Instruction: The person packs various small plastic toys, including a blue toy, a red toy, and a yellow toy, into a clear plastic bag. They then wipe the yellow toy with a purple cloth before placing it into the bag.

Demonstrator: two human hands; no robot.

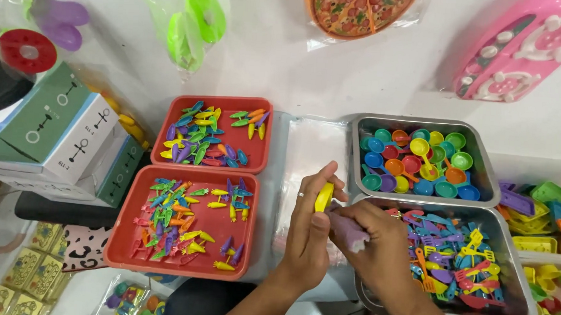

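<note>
Left hand (308, 234) grasps a yellow toy piece (323, 197), right hand (379, 244) a purple one (347, 233), beside the utensil-filled metal tray (512, 288).

Two trays (255, 175) lie left of the hands (344, 236), two tins (358, 124) right.

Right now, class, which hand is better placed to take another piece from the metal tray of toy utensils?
Right. The right hand rests over the utensil tray's edge; the left hand holds a yellow piece farther away.
</note>
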